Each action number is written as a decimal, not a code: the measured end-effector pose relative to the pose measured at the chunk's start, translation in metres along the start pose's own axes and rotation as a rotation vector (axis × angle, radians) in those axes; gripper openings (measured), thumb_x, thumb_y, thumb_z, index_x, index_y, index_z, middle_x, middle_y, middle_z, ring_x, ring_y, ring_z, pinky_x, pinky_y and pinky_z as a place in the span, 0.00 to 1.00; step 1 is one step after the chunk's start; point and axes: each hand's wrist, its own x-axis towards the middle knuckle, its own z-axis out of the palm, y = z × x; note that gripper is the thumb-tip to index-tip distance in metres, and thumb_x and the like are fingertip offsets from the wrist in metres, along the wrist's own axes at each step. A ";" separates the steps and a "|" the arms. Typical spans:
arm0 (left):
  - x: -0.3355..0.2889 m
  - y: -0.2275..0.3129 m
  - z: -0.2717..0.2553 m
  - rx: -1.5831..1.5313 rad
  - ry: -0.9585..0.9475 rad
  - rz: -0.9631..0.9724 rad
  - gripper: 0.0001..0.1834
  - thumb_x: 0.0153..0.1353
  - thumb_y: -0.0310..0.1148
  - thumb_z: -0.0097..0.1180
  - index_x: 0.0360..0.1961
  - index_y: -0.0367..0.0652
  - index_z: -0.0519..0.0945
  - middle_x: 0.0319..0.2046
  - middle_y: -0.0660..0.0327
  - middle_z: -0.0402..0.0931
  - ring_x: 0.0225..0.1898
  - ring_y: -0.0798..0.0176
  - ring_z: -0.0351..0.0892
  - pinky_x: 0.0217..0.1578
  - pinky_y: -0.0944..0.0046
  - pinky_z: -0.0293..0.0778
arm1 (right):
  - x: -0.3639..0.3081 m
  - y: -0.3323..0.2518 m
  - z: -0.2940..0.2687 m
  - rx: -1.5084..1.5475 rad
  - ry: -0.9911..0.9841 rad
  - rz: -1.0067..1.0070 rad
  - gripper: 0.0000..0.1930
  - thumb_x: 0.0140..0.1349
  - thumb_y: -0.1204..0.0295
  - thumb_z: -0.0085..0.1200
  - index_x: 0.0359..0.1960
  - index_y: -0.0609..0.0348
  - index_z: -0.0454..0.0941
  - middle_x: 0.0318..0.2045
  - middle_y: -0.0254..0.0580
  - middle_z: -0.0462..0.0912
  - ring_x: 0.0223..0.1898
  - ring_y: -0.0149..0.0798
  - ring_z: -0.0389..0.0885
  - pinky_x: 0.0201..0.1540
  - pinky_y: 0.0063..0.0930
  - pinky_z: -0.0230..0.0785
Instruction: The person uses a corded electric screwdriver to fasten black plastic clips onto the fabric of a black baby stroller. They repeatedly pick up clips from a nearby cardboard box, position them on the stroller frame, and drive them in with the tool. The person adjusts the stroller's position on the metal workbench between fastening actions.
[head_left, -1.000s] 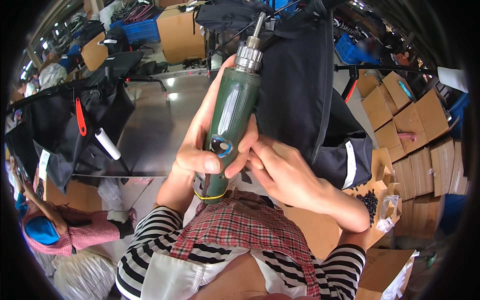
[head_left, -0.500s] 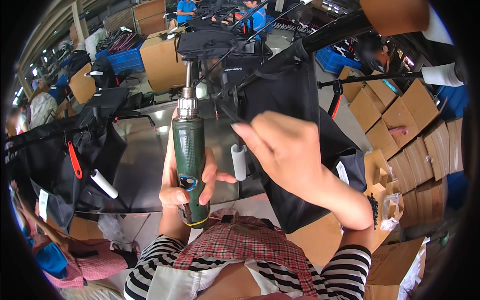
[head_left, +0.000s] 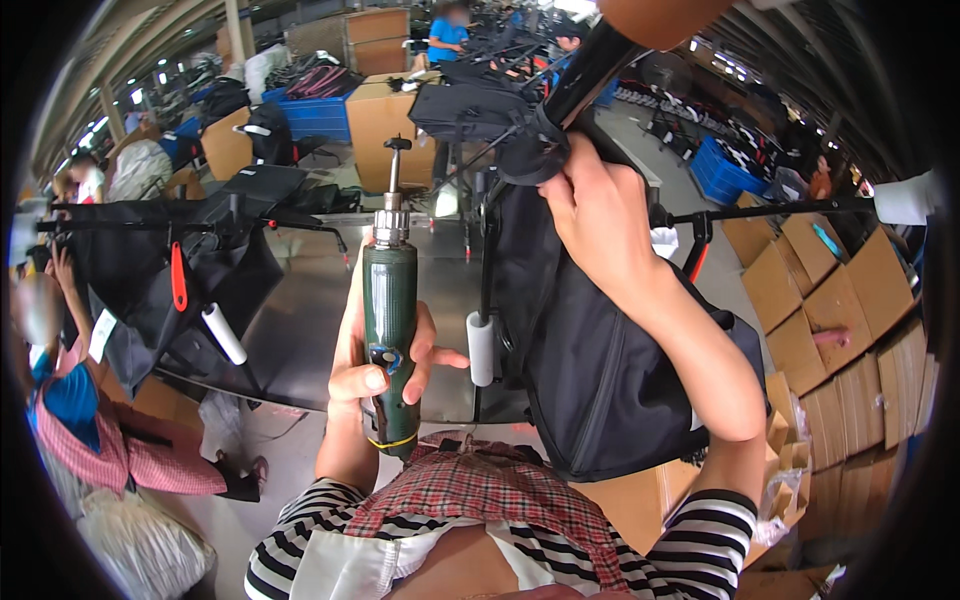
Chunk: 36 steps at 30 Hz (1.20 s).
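My left hand [head_left: 355, 382] is wrapped round a dark green electric screwdriver [head_left: 390, 285], held upright with its bit pointing away from me. A small dark screw [head_left: 398, 144] sits at the tip of the bit. My right hand [head_left: 612, 228] is raised to the right, its thumb and fingers closed on black fabric [head_left: 535, 165] beside a thick black tube [head_left: 590, 78]. Its fingertips are partly hidden there. Below hangs a large black fabric panel [head_left: 610, 370]. Between my hands stands a thin bar with a white foam sleeve [head_left: 481, 350].
A dark shiny tabletop [head_left: 300, 350] lies ahead. On the left is another black fabric frame with a red lever [head_left: 179, 277]; a co-worker in a pink checked apron [head_left: 150, 445] stands near it. Cardboard boxes [head_left: 850, 290] crowd the right; blue crates [head_left: 315, 118] stand farther back.
My right hand has moved up and away from me, from beside the screwdriver to the fabric at the thick tube. The whole view has shifted; my left hand still holds the screwdriver.
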 end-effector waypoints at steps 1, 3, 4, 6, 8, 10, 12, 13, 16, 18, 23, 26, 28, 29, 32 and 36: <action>-0.001 -0.002 0.004 0.020 0.018 0.004 0.51 0.50 0.28 0.66 0.71 0.38 0.48 0.34 0.49 0.71 0.19 0.57 0.81 0.53 0.30 0.77 | 0.003 0.001 -0.001 0.097 -0.046 -0.030 0.07 0.61 0.79 0.52 0.40 0.66 0.76 0.27 0.59 0.81 0.30 0.64 0.82 0.32 0.50 0.74; -0.001 -0.002 0.012 0.061 0.063 -0.002 0.61 0.50 0.29 0.67 0.75 0.51 0.36 0.32 0.49 0.71 0.19 0.58 0.80 0.50 0.35 0.80 | 0.014 0.006 -0.006 0.261 -0.105 -0.164 0.08 0.60 0.80 0.51 0.41 0.67 0.76 0.30 0.61 0.81 0.34 0.65 0.81 0.34 0.51 0.73; -0.001 -0.002 0.016 0.079 0.085 -0.006 0.66 0.49 0.30 0.68 0.77 0.58 0.30 0.31 0.49 0.71 0.19 0.59 0.80 0.49 0.37 0.82 | 0.019 0.010 -0.007 0.340 -0.134 -0.232 0.09 0.60 0.80 0.50 0.41 0.67 0.76 0.31 0.62 0.81 0.35 0.66 0.81 0.36 0.52 0.73; 0.000 -0.003 0.019 0.127 0.099 0.016 0.62 0.50 0.31 0.68 0.76 0.52 0.35 0.32 0.49 0.72 0.19 0.58 0.81 0.50 0.35 0.81 | 0.029 0.015 -0.005 0.496 -0.266 -0.283 0.12 0.55 0.77 0.55 0.41 0.67 0.75 0.33 0.60 0.79 0.37 0.64 0.79 0.40 0.48 0.72; 0.002 -0.003 0.022 0.180 0.111 0.039 0.54 0.50 0.32 0.68 0.73 0.40 0.46 0.33 0.50 0.72 0.19 0.57 0.82 0.51 0.32 0.79 | 0.046 0.021 -0.006 0.541 -0.415 -0.352 0.15 0.52 0.74 0.58 0.41 0.67 0.76 0.32 0.56 0.78 0.35 0.61 0.78 0.40 0.44 0.72; 0.005 -0.003 0.029 0.224 0.125 0.065 0.54 0.51 0.33 0.68 0.73 0.41 0.46 0.33 0.50 0.72 0.19 0.57 0.81 0.50 0.33 0.80 | 0.059 0.014 -0.005 0.611 -0.515 -0.422 0.13 0.50 0.74 0.63 0.33 0.61 0.70 0.27 0.38 0.73 0.32 0.38 0.71 0.43 0.32 0.69; 0.012 -0.003 0.032 0.252 0.117 0.085 0.53 0.52 0.34 0.68 0.73 0.42 0.46 0.33 0.51 0.72 0.19 0.58 0.81 0.50 0.34 0.81 | 0.061 0.013 -0.002 0.661 -0.726 -0.224 0.14 0.50 0.73 0.66 0.34 0.63 0.73 0.30 0.43 0.78 0.33 0.42 0.75 0.43 0.33 0.70; 0.016 -0.003 0.034 0.266 0.109 0.092 0.53 0.53 0.34 0.68 0.74 0.42 0.46 0.33 0.51 0.72 0.19 0.58 0.81 0.50 0.35 0.81 | 0.060 0.017 0.001 0.656 -0.620 -0.297 0.14 0.51 0.73 0.66 0.35 0.64 0.74 0.31 0.46 0.79 0.34 0.44 0.77 0.42 0.34 0.71; 0.023 -0.003 0.034 0.300 0.099 0.125 0.53 0.54 0.36 0.67 0.74 0.43 0.45 0.34 0.51 0.72 0.18 0.60 0.80 0.49 0.38 0.83 | 0.046 0.025 0.004 0.536 -0.351 -0.375 0.15 0.53 0.72 0.68 0.38 0.66 0.77 0.33 0.55 0.82 0.36 0.53 0.82 0.41 0.40 0.74; 0.029 -0.003 0.035 0.317 0.106 0.148 0.53 0.55 0.36 0.67 0.74 0.43 0.46 0.34 0.51 0.71 0.18 0.61 0.79 0.48 0.39 0.83 | 0.028 0.019 -0.006 0.339 -0.223 -0.266 0.16 0.54 0.69 0.68 0.38 0.67 0.78 0.32 0.61 0.83 0.40 0.60 0.83 0.41 0.47 0.77; 0.055 -0.004 0.037 0.465 0.085 0.260 0.52 0.57 0.39 0.65 0.75 0.42 0.45 0.39 0.47 0.73 0.18 0.65 0.77 0.44 0.46 0.86 | 0.010 0.011 -0.015 0.091 -0.155 -0.199 0.08 0.63 0.71 0.59 0.32 0.63 0.77 0.22 0.54 0.82 0.28 0.60 0.84 0.30 0.47 0.78; 0.069 -0.009 0.050 0.535 0.136 0.326 0.55 0.56 0.40 0.65 0.76 0.43 0.41 0.49 0.40 0.74 0.18 0.65 0.76 0.41 0.49 0.86 | 0.007 0.008 -0.014 0.193 -0.154 -0.193 0.07 0.63 0.72 0.58 0.32 0.64 0.77 0.23 0.56 0.82 0.28 0.60 0.83 0.30 0.47 0.78; 0.077 -0.009 0.051 0.501 0.144 0.296 0.64 0.52 0.35 0.67 0.78 0.55 0.30 0.55 0.35 0.74 0.19 0.63 0.79 0.39 0.54 0.87 | 0.003 0.006 -0.018 0.226 -0.145 -0.182 0.06 0.62 0.75 0.58 0.33 0.65 0.76 0.24 0.55 0.82 0.27 0.59 0.83 0.29 0.45 0.76; 0.079 -0.010 0.052 0.510 0.144 0.288 0.65 0.51 0.35 0.67 0.78 0.55 0.30 0.55 0.35 0.74 0.19 0.63 0.79 0.38 0.54 0.87 | 0.001 0.005 -0.019 0.236 -0.140 -0.170 0.05 0.61 0.76 0.60 0.33 0.65 0.77 0.24 0.53 0.82 0.26 0.57 0.83 0.27 0.43 0.74; 0.087 -0.012 0.053 0.524 0.122 0.235 0.65 0.50 0.34 0.69 0.78 0.56 0.31 0.55 0.37 0.74 0.20 0.64 0.79 0.38 0.54 0.87 | -0.001 0.003 -0.025 0.212 -0.165 -0.178 0.06 0.64 0.75 0.56 0.32 0.64 0.73 0.24 0.55 0.81 0.27 0.60 0.82 0.28 0.48 0.75; 0.093 -0.021 0.049 0.485 0.100 0.209 0.65 0.52 0.28 0.68 0.78 0.61 0.31 0.57 0.41 0.72 0.25 0.64 0.81 0.43 0.52 0.85 | -0.004 -0.002 -0.032 0.176 -0.169 -0.155 0.06 0.63 0.75 0.58 0.35 0.64 0.74 0.24 0.52 0.81 0.25 0.57 0.82 0.26 0.45 0.75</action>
